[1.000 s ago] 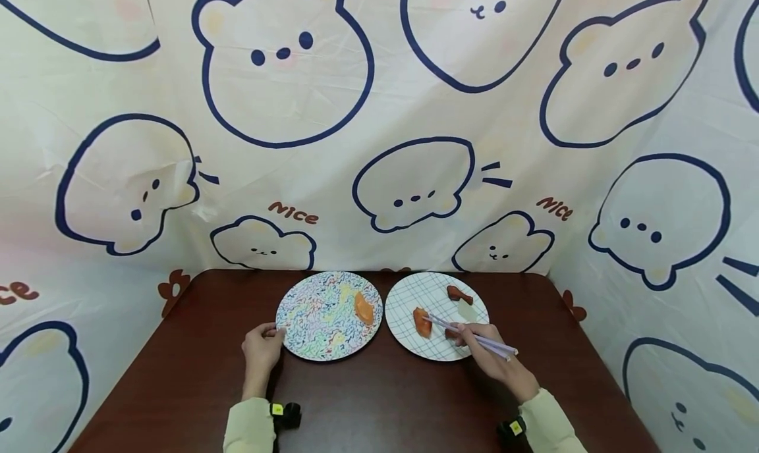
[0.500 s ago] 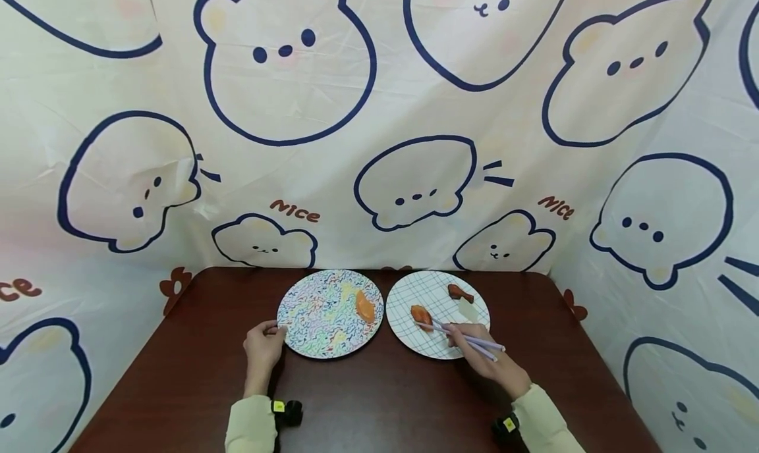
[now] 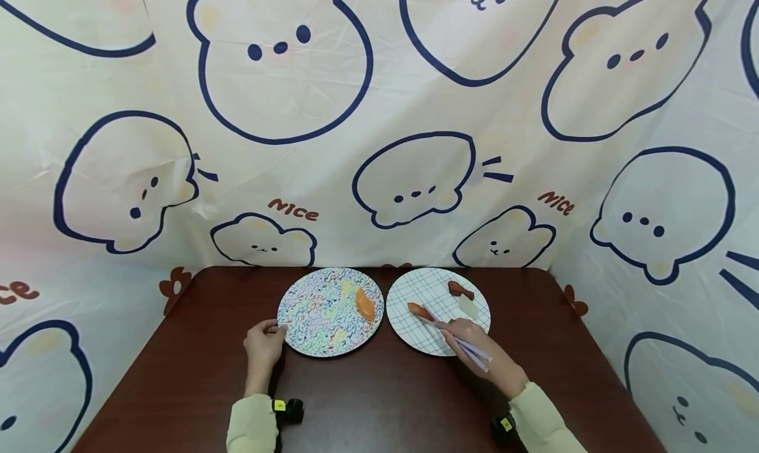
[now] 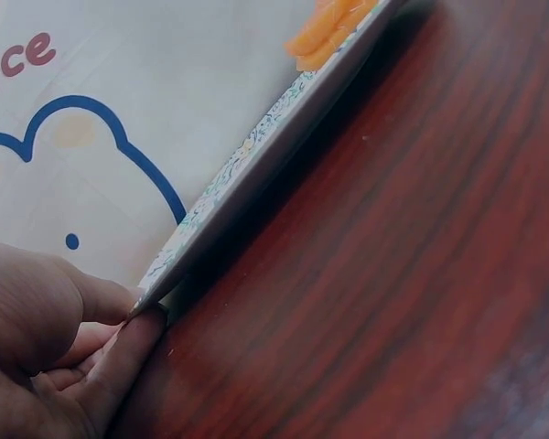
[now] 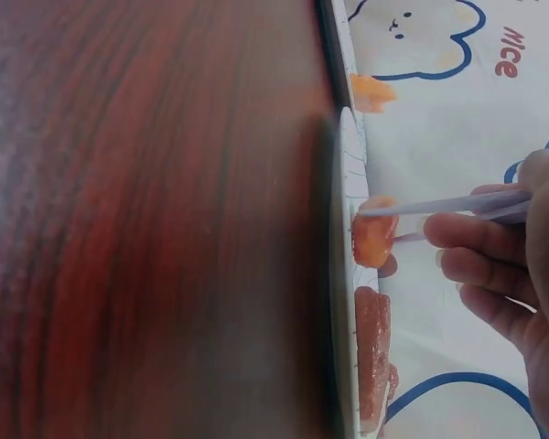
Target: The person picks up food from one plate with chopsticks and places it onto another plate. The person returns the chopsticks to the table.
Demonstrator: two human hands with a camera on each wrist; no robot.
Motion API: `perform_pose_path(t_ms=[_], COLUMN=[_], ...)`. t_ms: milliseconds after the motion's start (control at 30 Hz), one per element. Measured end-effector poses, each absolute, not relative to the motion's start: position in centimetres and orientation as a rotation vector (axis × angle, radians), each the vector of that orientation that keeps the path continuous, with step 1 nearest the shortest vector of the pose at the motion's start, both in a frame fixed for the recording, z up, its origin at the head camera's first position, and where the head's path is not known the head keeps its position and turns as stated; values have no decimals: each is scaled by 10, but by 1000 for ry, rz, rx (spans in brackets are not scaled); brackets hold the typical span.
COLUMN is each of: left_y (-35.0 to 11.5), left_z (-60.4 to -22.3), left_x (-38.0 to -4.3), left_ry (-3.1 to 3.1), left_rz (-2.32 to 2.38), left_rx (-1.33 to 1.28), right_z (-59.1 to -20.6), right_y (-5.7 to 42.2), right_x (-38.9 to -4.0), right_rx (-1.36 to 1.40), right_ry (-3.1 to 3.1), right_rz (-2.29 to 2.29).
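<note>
My left hand [image 3: 263, 344] pinches the near-left rim of a round plate with a multicoloured squiggle pattern [image 3: 323, 315], thumb on top and finger beneath in the left wrist view. An orange piece of play food [image 3: 364, 305] lies on that plate's right side. My right hand [image 3: 481, 353] holds a pair of pale lilac chopsticks [image 5: 448, 207]. Their tips are at a glossy orange-brown food piece [image 5: 375, 240], one stick across its front and the other behind it. This piece is over the white checked plate [image 3: 409, 285], at its left part.
On the checked plate, a brown drumstick [image 3: 460, 290] lies at the back beside a pale green square piece [image 3: 468, 307]. A reddish-brown meat strip [image 5: 373, 352] lies near the rim, hidden by my right hand in the head view. Both plates stand side by side on the dark wooden table [image 3: 356, 400].
The chopsticks have shifted round the orange-brown piece, which has turned from near upright to slanted and moved slightly up-left. My right hand has moved a little left and down; the left stays put.
</note>
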State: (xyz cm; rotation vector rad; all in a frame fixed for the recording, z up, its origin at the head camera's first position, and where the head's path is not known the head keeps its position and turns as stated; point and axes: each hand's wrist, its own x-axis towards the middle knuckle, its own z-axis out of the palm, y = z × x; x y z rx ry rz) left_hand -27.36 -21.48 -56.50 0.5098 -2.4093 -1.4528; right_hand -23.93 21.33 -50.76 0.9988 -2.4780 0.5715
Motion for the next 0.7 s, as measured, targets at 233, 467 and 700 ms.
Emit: perform_pose_path(t_ms=[233, 467, 700], left_y=[-215, -215, -214], left_z=[-564, -563, -564], left_x=[-272, -274, -274], left_ry=[-2406, -2407, -2398], left_rz=[-1448, -1461, -1452], left_rx=[512, 534, 546], right_z=[-511, -515, -518], right_y=[212, 213, 213], right_x=[-247, -250, -250], right_rx=[936, 858, 897], right_ry=[-2609, -2665, -2618], right_rz=[844, 840, 755])
